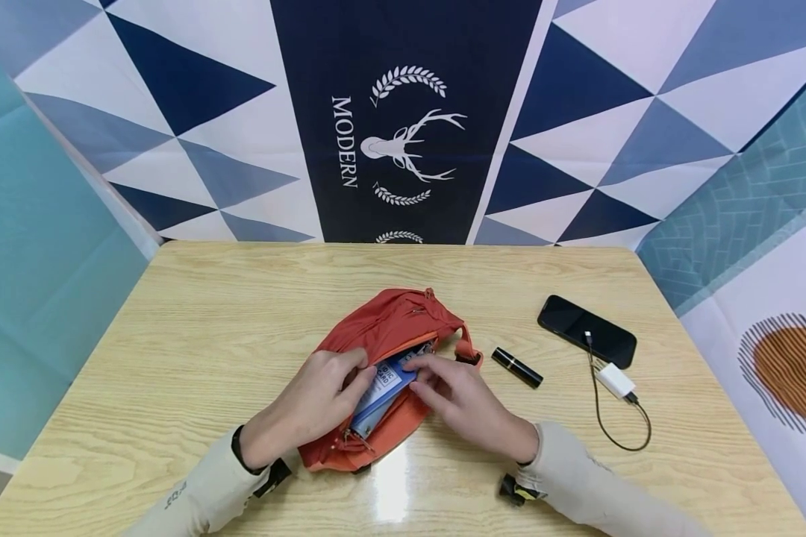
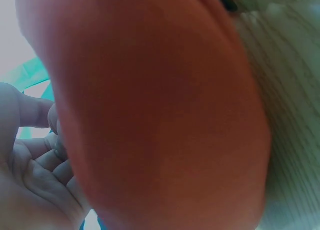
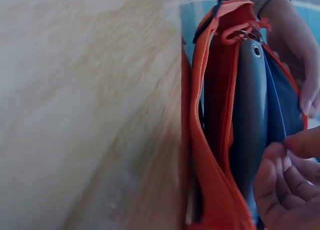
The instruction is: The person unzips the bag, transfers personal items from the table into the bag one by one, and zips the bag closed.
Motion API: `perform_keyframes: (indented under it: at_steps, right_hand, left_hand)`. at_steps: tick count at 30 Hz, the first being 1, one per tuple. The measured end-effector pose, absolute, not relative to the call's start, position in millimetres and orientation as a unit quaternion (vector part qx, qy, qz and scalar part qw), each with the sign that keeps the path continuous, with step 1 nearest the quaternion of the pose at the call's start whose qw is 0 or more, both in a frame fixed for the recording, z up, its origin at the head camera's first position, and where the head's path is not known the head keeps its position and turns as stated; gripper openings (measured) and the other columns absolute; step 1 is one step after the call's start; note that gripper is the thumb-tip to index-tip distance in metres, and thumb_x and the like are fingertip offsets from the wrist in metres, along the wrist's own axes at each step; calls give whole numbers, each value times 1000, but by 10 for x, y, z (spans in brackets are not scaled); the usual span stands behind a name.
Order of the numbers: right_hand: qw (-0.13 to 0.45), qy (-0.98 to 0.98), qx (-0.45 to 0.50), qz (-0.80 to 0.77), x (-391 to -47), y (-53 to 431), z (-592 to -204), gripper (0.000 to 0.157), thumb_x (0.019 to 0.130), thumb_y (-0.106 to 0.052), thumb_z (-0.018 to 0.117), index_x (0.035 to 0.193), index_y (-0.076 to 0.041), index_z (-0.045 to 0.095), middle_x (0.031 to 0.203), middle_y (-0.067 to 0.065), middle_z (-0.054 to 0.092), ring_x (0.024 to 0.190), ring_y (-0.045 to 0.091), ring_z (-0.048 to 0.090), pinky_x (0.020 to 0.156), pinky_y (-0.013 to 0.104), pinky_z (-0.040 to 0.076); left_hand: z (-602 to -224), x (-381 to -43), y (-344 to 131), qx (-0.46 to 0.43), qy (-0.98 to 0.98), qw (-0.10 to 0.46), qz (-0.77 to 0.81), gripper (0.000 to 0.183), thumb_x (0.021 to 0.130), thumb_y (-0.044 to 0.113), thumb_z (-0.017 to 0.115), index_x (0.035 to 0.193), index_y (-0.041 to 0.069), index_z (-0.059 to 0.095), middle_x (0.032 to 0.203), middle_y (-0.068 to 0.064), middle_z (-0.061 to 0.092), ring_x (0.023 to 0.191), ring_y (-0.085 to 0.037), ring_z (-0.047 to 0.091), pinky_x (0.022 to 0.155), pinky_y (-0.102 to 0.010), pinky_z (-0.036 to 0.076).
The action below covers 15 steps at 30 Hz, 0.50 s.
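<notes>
An orange-red waist bag [image 1: 386,321] lies unzipped on the table, its opening facing me. My left hand [image 1: 316,395] grips the edge of the opening on its left side; in the left wrist view, the bag's blurred fabric [image 2: 160,109] covers most of that hand's fingers [image 2: 37,112]. Inside sits a blue packet with a white printed label [image 1: 385,382]. My right hand [image 1: 460,395] pinches the packet's edge between thumb and fingers, as the right wrist view shows. Beside the packet, a grey-blue case with a metal eyelet [image 3: 250,109] stands in the bag.
To the bag's right lies a black lipstick-like tube with a gold band [image 1: 517,368]. Farther right are a black phone [image 1: 580,328] and a white charger [image 1: 616,380] with a dark cable [image 1: 601,418]. A patterned cloth [image 1: 403,149] hangs behind the wooden table [image 1: 228,298].
</notes>
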State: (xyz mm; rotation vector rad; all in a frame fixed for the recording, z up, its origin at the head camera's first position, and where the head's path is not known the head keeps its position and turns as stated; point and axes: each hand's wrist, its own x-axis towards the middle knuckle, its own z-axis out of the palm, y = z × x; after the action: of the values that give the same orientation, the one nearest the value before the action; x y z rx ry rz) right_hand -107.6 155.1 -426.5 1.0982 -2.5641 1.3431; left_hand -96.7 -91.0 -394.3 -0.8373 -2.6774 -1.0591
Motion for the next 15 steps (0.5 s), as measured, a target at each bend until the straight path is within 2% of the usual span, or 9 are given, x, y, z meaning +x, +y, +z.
perform_keyframes:
  at_steps: [3, 7, 11, 15]
  right_hand:
    - [98, -838, 400, 358, -997, 1537, -4215, 22, 95, -5, 64, 117, -6, 66, 102, 1, 67, 88, 7, 60, 73, 23, 51]
    - [165, -843, 447, 249, -874, 1507, -4170, 25, 94, -11, 64, 119, -6, 66, 111, 3, 63, 99, 13, 58, 82, 29, 52]
    - [163, -850, 459, 200, -792, 1473, -4151, 30, 96, -17, 62, 123, -6, 65, 121, 5, 61, 113, 17, 56, 95, 34, 49]
    - [151, -860, 449, 187, -780, 1464, -4162, 32, 95, -17, 62, 125, -6, 64, 124, 6, 60, 116, 17, 53, 99, 34, 46]
  left_hand:
    - [-3927, -972, -924, -277, -890, 73, -353, 30, 97, 15, 61, 71, 19, 47, 57, 12, 34, 50, 1, 40, 44, -19, 32]
    - [-3911, -975, -936, -277, -890, 75, -353, 28, 98, 16, 61, 73, 18, 48, 57, 12, 36, 50, 1, 40, 44, -19, 33]
    - [-3904, -972, -943, -279, -890, 76, -352, 28, 98, 16, 61, 73, 18, 48, 57, 11, 36, 50, 1, 40, 44, -19, 34]
    - [-3910, -964, -944, -281, -890, 75, -352, 28, 98, 16, 60, 73, 18, 48, 58, 11, 36, 50, 0, 40, 45, -19, 33]
